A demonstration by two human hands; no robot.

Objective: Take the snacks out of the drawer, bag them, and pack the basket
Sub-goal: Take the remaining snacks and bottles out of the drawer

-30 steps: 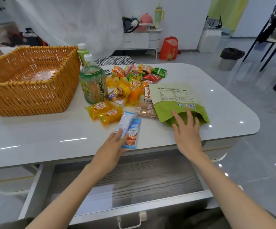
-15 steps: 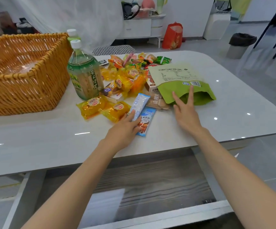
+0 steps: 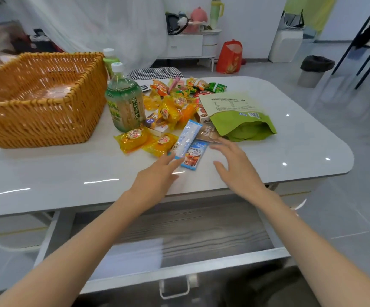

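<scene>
On the table (image 3: 46, 173), a pale-blue sachet (image 3: 186, 138) touches the left grip (image 3: 155, 176).

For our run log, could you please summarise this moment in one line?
left hand: open, fingertips at pale blue sachet | right hand: open, holds nothing | green bag: mouth open

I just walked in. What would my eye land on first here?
Probably the big wicker basket on the left of the table, then the bright heap of snack packets in the middle beside a green tea bottle. Next, the open green pouch right of the heap, with the left hand and right hand stretched toward the blue packets at its near edge.
</scene>
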